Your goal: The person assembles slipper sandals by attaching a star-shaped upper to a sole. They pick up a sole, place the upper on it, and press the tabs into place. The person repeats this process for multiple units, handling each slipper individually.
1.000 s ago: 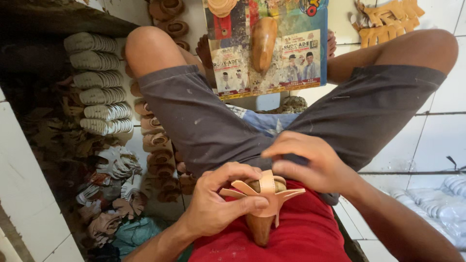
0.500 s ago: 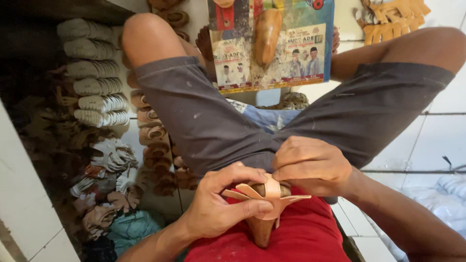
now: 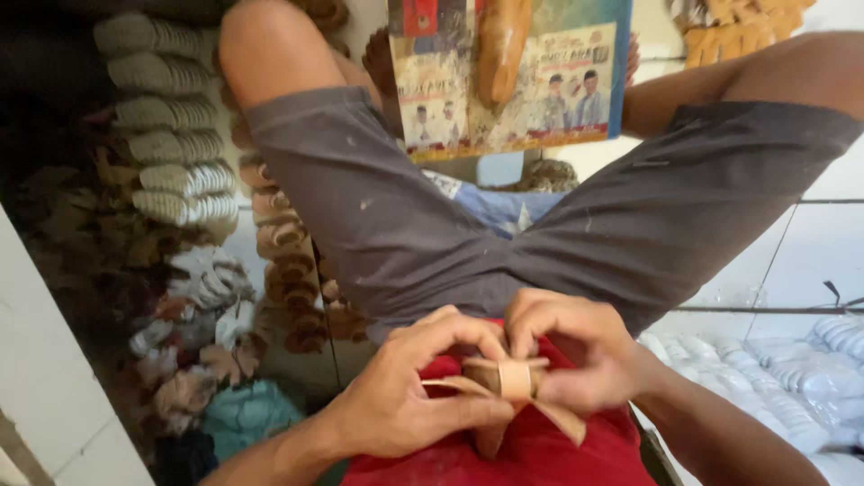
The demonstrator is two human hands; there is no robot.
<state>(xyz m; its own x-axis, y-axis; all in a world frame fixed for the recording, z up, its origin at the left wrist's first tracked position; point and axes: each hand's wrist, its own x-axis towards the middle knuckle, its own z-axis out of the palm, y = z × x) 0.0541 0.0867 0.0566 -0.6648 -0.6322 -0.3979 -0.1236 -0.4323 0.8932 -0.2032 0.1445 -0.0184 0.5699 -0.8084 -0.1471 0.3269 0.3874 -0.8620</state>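
Tiled floor (image 3: 810,252) under stacked sandal pieces (image 3: 180,171)

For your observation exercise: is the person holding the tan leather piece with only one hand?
No: both the left hand and the right hand grip the tan leather piece above the lap.

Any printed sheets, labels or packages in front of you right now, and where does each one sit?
Printed poster: lies top centre between the knees, rectangular, blue and yellow with small portrait pictures.
Tan shoe-shaped piece: rests on the poster, oblong, orange-brown.
No other labels, screens or packages show; left hand and right hand hold a tan leather strap piece.
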